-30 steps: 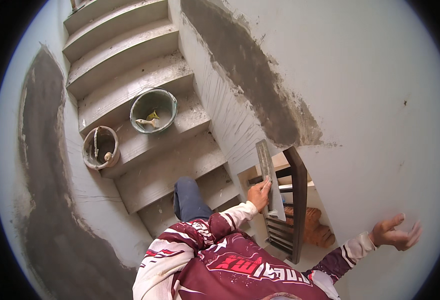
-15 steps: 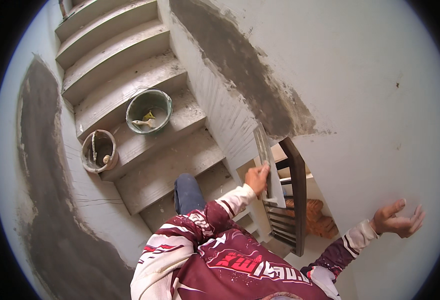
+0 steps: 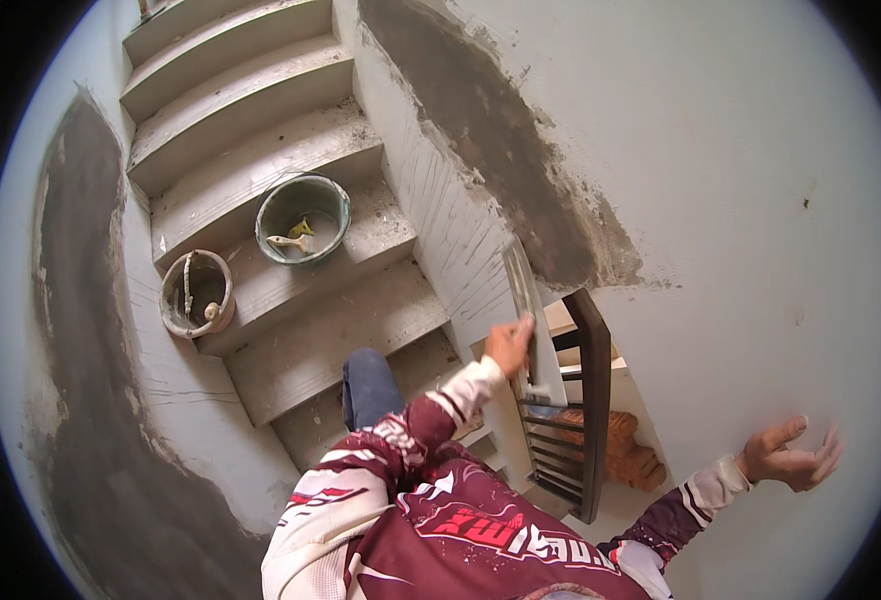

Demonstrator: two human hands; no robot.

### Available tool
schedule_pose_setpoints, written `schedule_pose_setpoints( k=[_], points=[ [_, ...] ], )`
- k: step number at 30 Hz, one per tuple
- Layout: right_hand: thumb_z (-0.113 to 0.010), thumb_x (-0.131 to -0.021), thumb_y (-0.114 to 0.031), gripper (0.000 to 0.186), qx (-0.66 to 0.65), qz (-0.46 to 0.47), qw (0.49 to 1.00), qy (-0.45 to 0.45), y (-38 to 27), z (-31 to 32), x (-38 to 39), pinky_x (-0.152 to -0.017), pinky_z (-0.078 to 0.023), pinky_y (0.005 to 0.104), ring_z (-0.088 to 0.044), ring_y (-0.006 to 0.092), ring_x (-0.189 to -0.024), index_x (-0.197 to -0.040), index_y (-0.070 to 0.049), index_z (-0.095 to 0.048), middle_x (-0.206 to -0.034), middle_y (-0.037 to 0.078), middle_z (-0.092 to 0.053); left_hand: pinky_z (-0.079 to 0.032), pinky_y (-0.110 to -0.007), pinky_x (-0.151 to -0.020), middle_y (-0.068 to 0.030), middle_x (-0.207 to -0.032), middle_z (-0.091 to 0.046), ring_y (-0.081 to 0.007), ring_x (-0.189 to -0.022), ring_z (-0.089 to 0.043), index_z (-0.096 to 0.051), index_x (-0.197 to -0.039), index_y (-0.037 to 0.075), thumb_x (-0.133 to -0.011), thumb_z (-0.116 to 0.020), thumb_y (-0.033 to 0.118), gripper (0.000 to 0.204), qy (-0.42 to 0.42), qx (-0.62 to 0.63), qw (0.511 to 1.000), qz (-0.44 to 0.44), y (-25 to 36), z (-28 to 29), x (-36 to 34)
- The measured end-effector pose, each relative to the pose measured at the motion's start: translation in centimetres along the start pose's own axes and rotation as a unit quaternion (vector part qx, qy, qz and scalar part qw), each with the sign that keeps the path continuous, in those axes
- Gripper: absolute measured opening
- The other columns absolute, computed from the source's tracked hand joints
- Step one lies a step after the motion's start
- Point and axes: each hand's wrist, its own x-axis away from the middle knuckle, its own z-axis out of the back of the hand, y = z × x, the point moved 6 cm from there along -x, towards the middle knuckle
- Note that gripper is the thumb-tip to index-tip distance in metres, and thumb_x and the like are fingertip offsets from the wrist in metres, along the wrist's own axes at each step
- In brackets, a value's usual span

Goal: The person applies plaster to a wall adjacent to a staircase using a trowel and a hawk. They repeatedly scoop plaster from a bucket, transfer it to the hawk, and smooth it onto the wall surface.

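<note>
My left hand [image 3: 509, 346] is closed around a long, flat plastering trowel [image 3: 546, 372]. The trowel's pale blade stands on edge beside the lower end of a dark grey plaster patch [image 3: 495, 140] on the right wall. Whether the blade touches the wall I cannot tell. Out to the right, my right hand [image 3: 789, 456] is open and holds nothing. Its fingers are slightly blurred, and it is close to the bare white wall [image 3: 750, 300].
Concrete stairs [image 3: 260, 140] rise ahead. A green bucket [image 3: 333, 215] holds a brush [image 3: 285, 242]; a grey bucket [image 3: 172, 312] stands left of it. Another dark plaster patch [image 3: 80, 290] covers the left wall. Below the trowel is a dark railing [image 3: 595, 410], with orange-brown material [image 3: 632, 452] beyond.
The whole view has shifted slightly. Against the wall, my left hand and the trowel have slid a little up and to the left. My right hand stays open by the wall.
</note>
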Motion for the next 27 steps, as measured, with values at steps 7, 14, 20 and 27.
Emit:
schedule_pose_setpoints(
  k=[7, 14, 20, 27],
  points=[
    [-0.057, -0.091, -0.033, 0.041, 0.010, 0.003, 1.000, -0.007, -0.3, -0.1, -0.3, -0.090, -0.042, 0.0458, -0.055, 0.0298, -0.109, -0.118, -0.002, -0.053, -0.124, 0.014, -0.051, -0.046, -0.036, -0.042, -0.0084, -0.058, -0.057, -0.0161, -0.043, -0.056, -0.067, -0.084, -0.004, -0.095, -0.054, 0.039, 0.047, 0.037, 0.022, 0.997, -0.064, 3.5, 3.9, -5.8],
    [-0.055, -0.093, -0.032, 0.038, 0.035, 0.012, 0.999, -0.014, -0.9, 0.1, -0.8, -0.090, -0.043, 0.0445, -0.060, 0.0296, -0.102, -0.117, -0.002, -0.052, -0.127, 0.014, -0.051, -0.048, -0.036, -0.044, -0.0110, -0.060, -0.060, -0.0183, -0.044, -0.059, -0.067, -0.090, -0.004, -0.095, -0.054, 0.040, 0.046, 0.046, 0.052, 0.996, -0.050, 4.7, 7.8, -12.8],
    [-0.054, -0.094, -0.032, 0.036, 0.019, 0.000, 1.000, -0.014, -0.6, -0.1, -0.5, -0.089, -0.044, 0.0453, -0.057, 0.0307, -0.107, -0.116, -0.003, -0.053, -0.124, 0.014, -0.054, -0.046, -0.035, -0.044, -0.0102, -0.056, -0.058, -0.0182, -0.043, -0.058, -0.067, -0.087, -0.004, -0.094, -0.057, 0.038, 0.044, 0.037, 0.001, 0.998, -0.051, 4.6, 6.9, -9.2],
    [-0.053, -0.094, -0.035, 0.038, 0.036, 0.014, 0.999, -0.010, -1.5, 0.0, -1.0, -0.090, -0.043, 0.0455, -0.053, 0.0295, -0.113, -0.116, -0.003, -0.054, -0.124, 0.013, -0.055, -0.046, -0.035, -0.042, -0.0098, -0.063, -0.061, -0.0177, -0.043, -0.057, -0.066, -0.092, -0.003, -0.094, -0.055, 0.038, 0.043, 0.072, 0.056, 0.994, -0.068, 8.8, 12.3, -17.5]
  ],
)
